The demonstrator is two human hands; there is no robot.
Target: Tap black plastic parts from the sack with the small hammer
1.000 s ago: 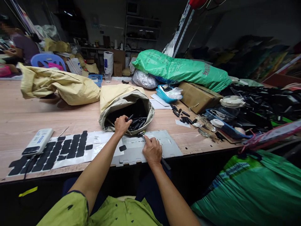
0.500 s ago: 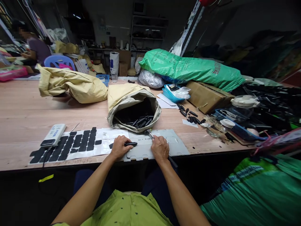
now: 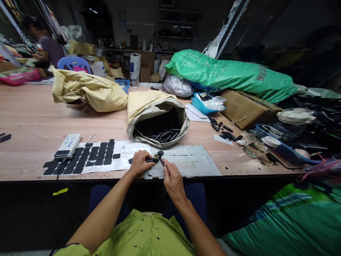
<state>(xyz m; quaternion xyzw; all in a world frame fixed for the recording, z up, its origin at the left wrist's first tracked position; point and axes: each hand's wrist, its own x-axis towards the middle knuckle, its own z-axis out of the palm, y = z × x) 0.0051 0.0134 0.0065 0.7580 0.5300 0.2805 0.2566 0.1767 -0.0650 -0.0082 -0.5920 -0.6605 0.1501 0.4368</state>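
Observation:
My left hand (image 3: pixel 139 163) is closed on a slim black plastic handle-like piece (image 3: pixel 152 160), which points to the right above the grey board (image 3: pixel 186 165). In my right hand (image 3: pixel 173 179) is a small hammer (image 3: pixel 160 154) with a metal shaft; its dark head is at the black piece, and I cannot tell whether they touch. Just beyond the hands lies an open yellow sack (image 3: pixel 145 103) with many similar black pieces (image 3: pixel 166 135) inside. Left of my left hand, a white sheet (image 3: pixel 128 149) carries rows of black rounded patches (image 3: pixel 93 154).
A white corded device (image 3: pixel 69 144) rests on the sheet's left part. Behind it lies another yellow sack (image 3: pixel 93 90). To the right are loose black pieces (image 3: pixel 230 136), a cardboard box (image 3: pixel 247 108), a jar (image 3: pixel 294 119) and a green sack (image 3: pixel 229 73). A person (image 3: pixel 49 49) sits far left.
My right hand has moved left and brought the hammer head over to the black piece in my left hand. The whole view has shifted slightly.

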